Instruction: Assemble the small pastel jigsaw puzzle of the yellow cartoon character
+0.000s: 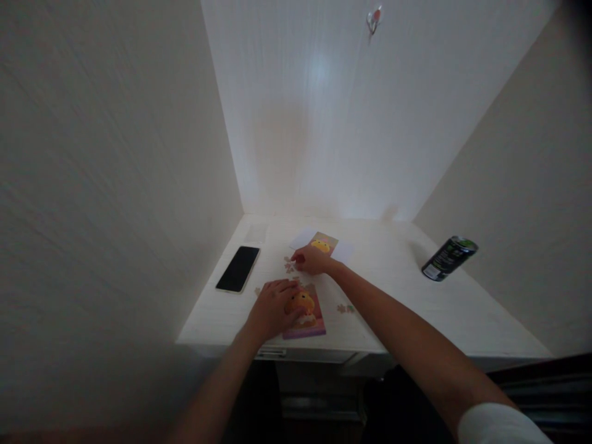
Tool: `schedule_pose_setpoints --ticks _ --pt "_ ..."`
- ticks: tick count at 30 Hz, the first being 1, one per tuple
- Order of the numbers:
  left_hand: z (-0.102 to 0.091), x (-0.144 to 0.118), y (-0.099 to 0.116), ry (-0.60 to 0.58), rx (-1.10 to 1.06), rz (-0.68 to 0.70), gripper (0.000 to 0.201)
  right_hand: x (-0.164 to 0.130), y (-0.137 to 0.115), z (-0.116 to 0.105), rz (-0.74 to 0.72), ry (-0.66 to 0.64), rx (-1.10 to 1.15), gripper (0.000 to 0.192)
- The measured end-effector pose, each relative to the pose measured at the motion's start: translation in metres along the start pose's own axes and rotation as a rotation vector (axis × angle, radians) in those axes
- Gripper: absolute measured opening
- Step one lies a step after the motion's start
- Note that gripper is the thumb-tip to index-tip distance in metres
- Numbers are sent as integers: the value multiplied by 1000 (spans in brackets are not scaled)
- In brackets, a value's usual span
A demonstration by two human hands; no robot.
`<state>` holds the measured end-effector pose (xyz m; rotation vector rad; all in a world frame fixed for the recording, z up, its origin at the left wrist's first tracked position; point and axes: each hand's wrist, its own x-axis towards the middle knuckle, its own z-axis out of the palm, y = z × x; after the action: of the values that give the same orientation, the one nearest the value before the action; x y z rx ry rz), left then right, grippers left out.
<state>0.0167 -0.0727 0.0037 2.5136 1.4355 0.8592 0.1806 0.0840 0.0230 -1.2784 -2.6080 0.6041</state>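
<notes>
Seated at a pale desk set into a corner, walls close on left, back and right.

My left hand lies palm down, fingers loosely spread, on the left edge of the puzzle board. That board shows a yellow cartoon figure on a pink ground and sits near the front edge of the desk, just ahead of me.

My right hand is stretched further out, past the board. Fingers are curled and drawn together over a small cluster of loose pieces, fingertips touching them. Whether a piece is actually pinched between the fingers, I cannot tell; too small and dim.

Just behind the right hand lies a picture card with the same yellow figure, resting on white paper.

A few more stray pieces lie just right of the board, under my right forearm's line.

A black phone, screen dark, lies flat on the left part of the desk, well apart from the board. A dark can with green markings is at the right, near the side wall.

A small hook is fixed high on the back wall.
</notes>
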Motion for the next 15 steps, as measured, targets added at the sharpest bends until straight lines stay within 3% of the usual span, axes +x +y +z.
schedule_pose_setpoints --ticks 7,15 --pt "0 1 0 -6 -20 -14 41 -5 14 -11 -25 -102 137 20" --pt "0 1 -1 -1 -42 -58 42 -31 14 -21 -91 -242 200 16"
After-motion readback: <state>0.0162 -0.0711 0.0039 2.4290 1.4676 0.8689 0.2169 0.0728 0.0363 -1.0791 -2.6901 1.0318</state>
